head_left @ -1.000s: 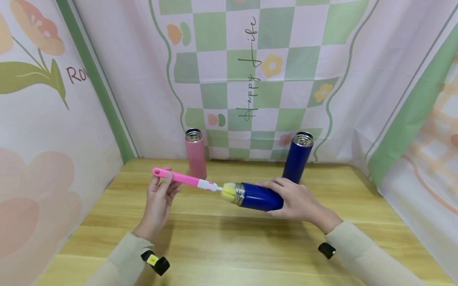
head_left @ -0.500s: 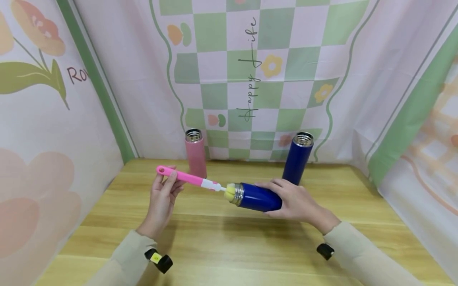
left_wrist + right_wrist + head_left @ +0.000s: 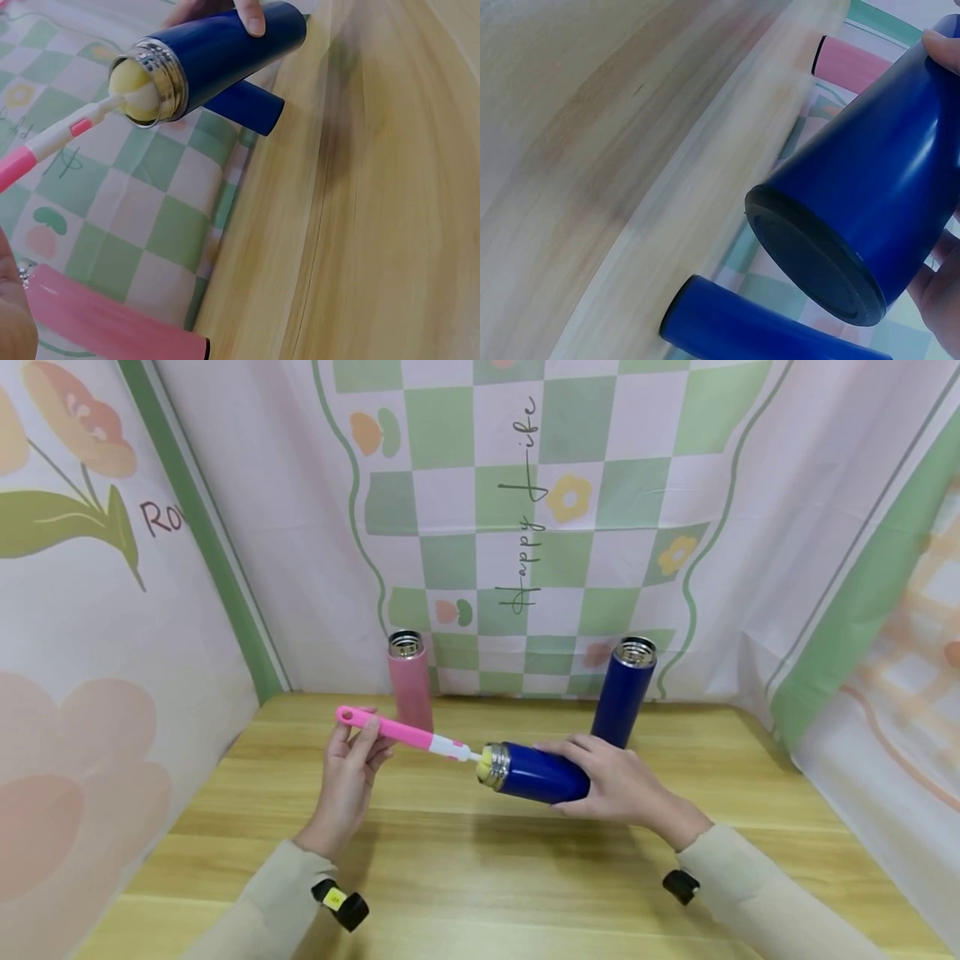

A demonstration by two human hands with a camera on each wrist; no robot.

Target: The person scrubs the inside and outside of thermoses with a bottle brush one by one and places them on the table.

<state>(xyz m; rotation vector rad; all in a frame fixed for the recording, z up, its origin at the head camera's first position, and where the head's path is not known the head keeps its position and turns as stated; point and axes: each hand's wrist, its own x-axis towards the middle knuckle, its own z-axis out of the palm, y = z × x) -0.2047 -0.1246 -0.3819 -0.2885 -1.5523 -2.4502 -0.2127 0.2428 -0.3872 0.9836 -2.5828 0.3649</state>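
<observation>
Brush (image 3: 416,737) in the mouth of the held bottle (image 3: 540,774)

Left hand (image 3: 348,777) pinches the brush's pink handle (image 3: 390,729) near its holed end, thumb and fingers drawn close. Right hand (image 3: 618,777) curls wide round the lower half of the held bottle, which is tilted above the table (image 3: 480,877), mouth toward the brush.

Only the head view takes in both hands and the full handle; the left wrist view cuts the handle off at its edge. That nearer view shows the sponge (image 3: 135,86) best: round yellow and white lobes filling the steel mouth. How deep it reaches inside cannot be told.

Only the right wrist view shows the round, black base of the held bottle. It also shows the foot of the second blue bottle (image 3: 624,693), which the head view hides behind the right hand. The head view gives that bottle's open steel mouth, and the pink bottle's (image 3: 411,689); both stand at the back, before a checked cloth (image 3: 566,610).
</observation>
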